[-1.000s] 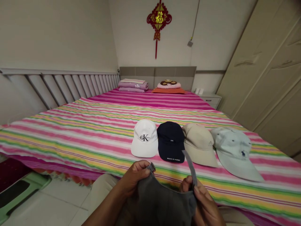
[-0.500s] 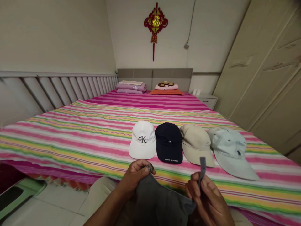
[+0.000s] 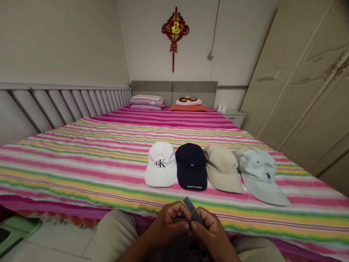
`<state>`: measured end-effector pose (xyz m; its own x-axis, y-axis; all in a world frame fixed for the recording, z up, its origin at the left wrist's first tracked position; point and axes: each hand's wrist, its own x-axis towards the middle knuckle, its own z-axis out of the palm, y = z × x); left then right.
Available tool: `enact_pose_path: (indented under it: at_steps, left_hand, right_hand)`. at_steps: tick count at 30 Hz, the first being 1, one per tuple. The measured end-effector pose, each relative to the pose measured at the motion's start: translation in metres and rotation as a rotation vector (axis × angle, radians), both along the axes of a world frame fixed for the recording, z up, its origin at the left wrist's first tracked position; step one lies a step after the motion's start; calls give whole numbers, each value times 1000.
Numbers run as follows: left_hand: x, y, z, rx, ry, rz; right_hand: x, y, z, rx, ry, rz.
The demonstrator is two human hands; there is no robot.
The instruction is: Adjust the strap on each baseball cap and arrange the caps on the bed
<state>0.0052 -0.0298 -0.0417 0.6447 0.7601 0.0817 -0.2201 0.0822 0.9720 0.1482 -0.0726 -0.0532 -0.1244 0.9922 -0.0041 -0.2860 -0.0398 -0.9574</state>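
Observation:
My left hand [image 3: 171,223] and my right hand [image 3: 211,231] are closed close together over my lap. Between them is a dark grey cap [image 3: 178,247], mostly hidden by the hands and in shadow. Its grey strap [image 3: 192,209] sticks up from between the fingers, pinched by my right hand. My left hand grips the strap's other side; the buckle is hidden now. Beyond the hands, caps lie in a row on the bed: a white cap [image 3: 160,165], a navy cap [image 3: 191,167], a beige cap [image 3: 223,169] and a pale blue cap [image 3: 261,178].
The caps lie on a striped bedspread [image 3: 81,160]. Folded purple bedding [image 3: 147,103] and an orange-and-pink stack [image 3: 188,104] sit by the headboard [image 3: 195,89]. A rail [image 3: 73,103] runs along the left. A green stool [image 3: 20,233] stands at lower left, a wardrobe [image 3: 294,83] at right.
My right hand has moved left with the strap until it meets my left hand. The cap has dropped lower, and the buckle that showed is now covered. The view has shifted slightly.

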Motion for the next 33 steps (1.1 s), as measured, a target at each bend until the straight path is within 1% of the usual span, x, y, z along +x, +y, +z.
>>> enact_pose_path:
  at_steps: [3, 5, 6, 8, 9, 11, 14, 17, 18, 19, 20, 26, 28, 29, 31, 33]
  left_hand:
    - [1, 0, -7, -105, -64, -28]
    - [1, 0, -10, -137, -91, -39]
    - [1, 0, -12, -132, -88, -32]
    - [0, -2, -14, -71, -50, 13]
    - [0, -4, -15, -14, -15, 50]
    - [-1, -6, -17, 169, 70, 147]
    - [-2, -6, -23, 561, 183, 319]
    - [-3, -2, -28, 958, 249, 425]
    - [-3, 0, -28, 1049, 263, 450]
    - [-4, 1, -29, 1105, 269, 469]
    - [-4, 2, -29, 1122, 263, 481]
    - [-4, -1, -29, 971, 180, 452]
    - [-4, -1, -29, 872, 144, 472]
    - [-4, 0, -28, 779, 118, 492]
    - [-4, 2, -25, 521, 69, 518]
    - [-4, 6, -22, 241, 16, 492]
  right_hand:
    - [-3, -2, -3, -78, 111, 23]
    - [-4, 0, -8, -96, 163, 67]
    - [-4, 2, -10, -101, 196, 93]
    - [-4, 5, -15, -103, 274, 120]
    - [-5, 7, -17, -103, 313, 119]
    - [-6, 8, -21, -101, 366, 101]
    - [-8, 8, -24, -123, 409, 101]
    - [-10, 8, -24, -153, 422, 99]
    - [-11, 9, -23, -155, 418, 88]
    - [-11, 9, -21, -151, 410, 82]
    - [-12, 9, -19, -146, 400, 78]
    - [-14, 13, -8, -150, 279, 42]
    - [-15, 14, -7, -150, 249, 40]
    - [-16, 14, -6, -148, 237, 24]
    - [-16, 13, -4, -143, 215, -28]
    - [-16, 12, -2, -144, 200, -73]
